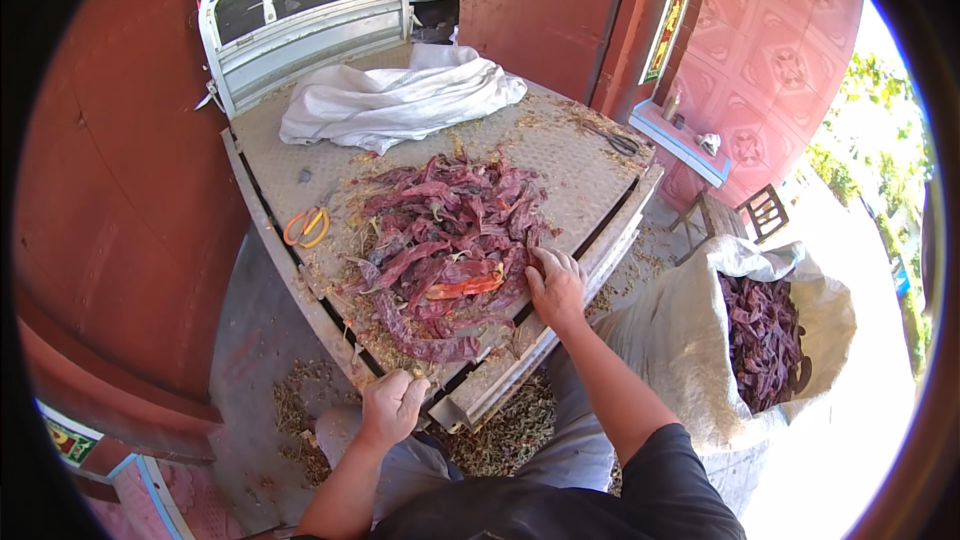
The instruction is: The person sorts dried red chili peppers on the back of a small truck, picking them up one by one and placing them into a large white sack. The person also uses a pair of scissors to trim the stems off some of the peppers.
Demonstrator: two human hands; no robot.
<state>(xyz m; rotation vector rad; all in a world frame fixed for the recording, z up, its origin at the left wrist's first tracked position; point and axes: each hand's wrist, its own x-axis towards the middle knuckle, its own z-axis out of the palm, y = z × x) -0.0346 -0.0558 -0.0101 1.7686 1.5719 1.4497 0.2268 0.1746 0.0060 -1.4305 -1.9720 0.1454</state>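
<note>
A heap of wrinkled dried red chili peppers [450,240] lies on the textured metal cargo bed [247,136] before me. One brighter orange-red pepper [465,286] stands out near its front. My right hand [559,286] touches the heap's right edge, thumb and fingers against dark red peppers; whether it grips one is unclear. At the bed's near corner is my left hand [393,403], its fingers curled in; nothing shows clearly inside it. Orange-and-yellow-handled scissors [307,227] lie left of the heap. Dark-handled scissors [616,139] rest toward the far right corner.
A crumpled white woven sack [397,101] lies behind the heap. To my right stands an open woven sack [667,337] holding dried peppers, with a small wooden chair [720,216] beyond it. Stem scraps [499,420] litter the ground below. Red metal doors [142,165] flank the bed.
</note>
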